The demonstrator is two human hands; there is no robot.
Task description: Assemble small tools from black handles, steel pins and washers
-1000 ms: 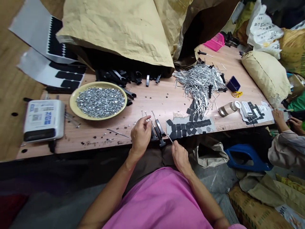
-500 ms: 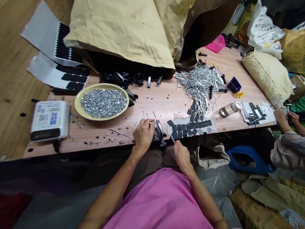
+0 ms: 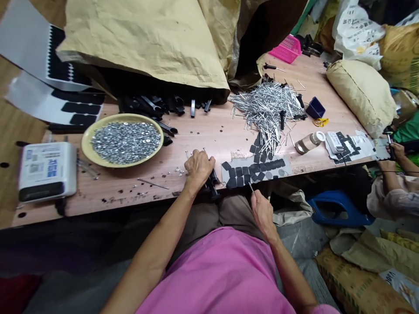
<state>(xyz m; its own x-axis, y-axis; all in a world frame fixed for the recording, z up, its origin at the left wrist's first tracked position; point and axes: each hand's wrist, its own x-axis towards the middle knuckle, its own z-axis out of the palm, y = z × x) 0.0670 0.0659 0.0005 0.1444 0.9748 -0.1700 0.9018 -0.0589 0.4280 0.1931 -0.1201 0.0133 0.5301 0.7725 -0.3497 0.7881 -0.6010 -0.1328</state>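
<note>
Right hand (image 3: pixel 262 212) of the seated person, fingers pinched narrowly on a thin steel pin (image 3: pixel 250 187). The pin's long axis ran upward and slightly leftward, away from the body, with its free tip pointing at the table edge, just below the corner of a white sheet of black foam pads (image 3: pixel 255 172). Left hand (image 3: pixel 198 168), fingers curled down over black plastic parts (image 3: pixel 211 185) at the table edge; whether it gripped them could not be told. Thin metal rods (image 3: pixel 203 150) rose beyond the knuckles, pointing away from the person. Small washers (image 3: pixel 179 171) and one loose rod (image 3: pixel 152 183) lay left of this hand on the wooden table (image 3: pixel 209 139). Farther off stood a yellow plate (image 3: pixel 84 146) heaped with washers, and a tangled pile of steel pins (image 3: pixel 266 111) lay behind the pad sheet, their axes crossing at many angles. At far right, a co-worker's hand (image 3: pixel 397 150) held a slender tool (image 3: pixel 389 139) upright above another pad sheet (image 3: pixel 350 147).
</note>
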